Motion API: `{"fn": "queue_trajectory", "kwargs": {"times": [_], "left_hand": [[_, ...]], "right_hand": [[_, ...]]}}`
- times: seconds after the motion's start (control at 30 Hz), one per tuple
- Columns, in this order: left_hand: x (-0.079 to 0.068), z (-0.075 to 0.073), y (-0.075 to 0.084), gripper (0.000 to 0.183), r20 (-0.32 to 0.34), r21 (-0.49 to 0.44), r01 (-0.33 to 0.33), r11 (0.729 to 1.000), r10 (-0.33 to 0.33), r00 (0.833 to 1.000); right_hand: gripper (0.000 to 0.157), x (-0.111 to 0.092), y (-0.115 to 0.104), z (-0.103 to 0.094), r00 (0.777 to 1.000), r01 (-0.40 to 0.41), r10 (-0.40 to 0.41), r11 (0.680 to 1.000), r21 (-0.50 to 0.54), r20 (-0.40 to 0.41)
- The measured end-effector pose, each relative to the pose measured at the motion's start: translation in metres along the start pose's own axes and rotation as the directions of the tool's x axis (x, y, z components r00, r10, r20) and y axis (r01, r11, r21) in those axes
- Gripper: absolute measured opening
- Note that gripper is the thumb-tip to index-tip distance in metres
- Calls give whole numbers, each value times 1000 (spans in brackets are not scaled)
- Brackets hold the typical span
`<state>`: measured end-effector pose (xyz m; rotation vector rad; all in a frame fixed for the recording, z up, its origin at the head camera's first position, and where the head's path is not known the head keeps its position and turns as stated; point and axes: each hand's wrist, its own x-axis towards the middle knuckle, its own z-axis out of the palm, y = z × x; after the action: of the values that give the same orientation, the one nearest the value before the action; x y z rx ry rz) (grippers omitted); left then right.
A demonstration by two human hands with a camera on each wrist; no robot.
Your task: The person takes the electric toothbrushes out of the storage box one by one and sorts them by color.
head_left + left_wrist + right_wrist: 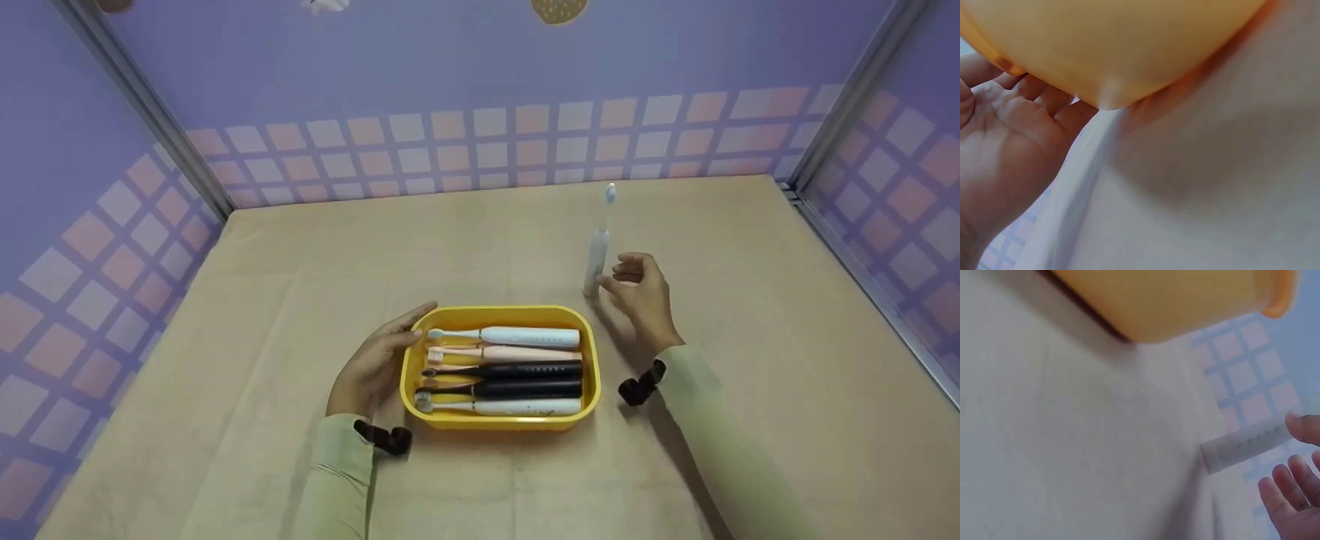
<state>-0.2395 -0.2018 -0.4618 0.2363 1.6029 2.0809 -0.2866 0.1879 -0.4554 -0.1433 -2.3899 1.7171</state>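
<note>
A yellow box (501, 424) holds several electric toothbrushes lying side by side: a white one (531, 337), a pale pink one (531, 353), black ones and another white one (529, 407). At the box's left end my left hand (375, 364) grips the rim, thumb on top and fingers against the outer wall; the left wrist view shows its palm (1010, 135) beside the wall. Behind the box's right corner a white electric toothbrush (598, 259) stands upright on the table. My right hand (645, 296) is beside it, thumb touching the handle (1247, 444), other fingers loosely bent and apart from it.
A beige cloth covers the table (262, 360). Purple panels with a pink and white tile pattern (491, 150) rise at the back and both sides, with metal posts (840, 90) at the corners. Dark wrist-camera mounts (390, 440) sit on both sleeves.
</note>
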Motion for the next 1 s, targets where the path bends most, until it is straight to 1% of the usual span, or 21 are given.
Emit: {"fn": "queue_trajectory", "kwargs": {"times": [0.13, 0.27, 0.4, 0.53, 0.73, 0.9, 1.0], "left_hand": [[0, 0, 0, 56, 5, 5, -7, 1000, 7, 1000], [1, 0, -1, 56, 10, 2, -12, 1000, 12, 1000], [0, 0, -1, 55, 4, 1, -15, 1000, 15, 1000], [0, -1, -1, 54, 1, -5, -13, 1000, 13, 1000], [0, -2, -2, 54, 0, -3, -10, 1000, 10, 1000], [1, -2, -2, 54, 2, -2, -11, 1000, 11, 1000], [1, -2, -2, 53, 0, -5, -7, 1000, 7, 1000]], "right_hand": [[49, -6, -7, -4, 1000, -7, 7, 1000, 14, 11], [46, -14, -16, -9, 998, 38, -38, 999, 1, 39], [46, -23, -25, -14, 992, 90, -87, 996, -26, 93], [45, -33, -35, -16, 982, 115, -109, 993, -31, 156], [44, -49, -49, -14, 953, 176, -158, 983, -48, 259], [43, -60, -57, -9, 918, 249, -205, 964, -90, 340], [42, -65, -58, -6, 898, 289, -233, 952, -102, 372]]}}
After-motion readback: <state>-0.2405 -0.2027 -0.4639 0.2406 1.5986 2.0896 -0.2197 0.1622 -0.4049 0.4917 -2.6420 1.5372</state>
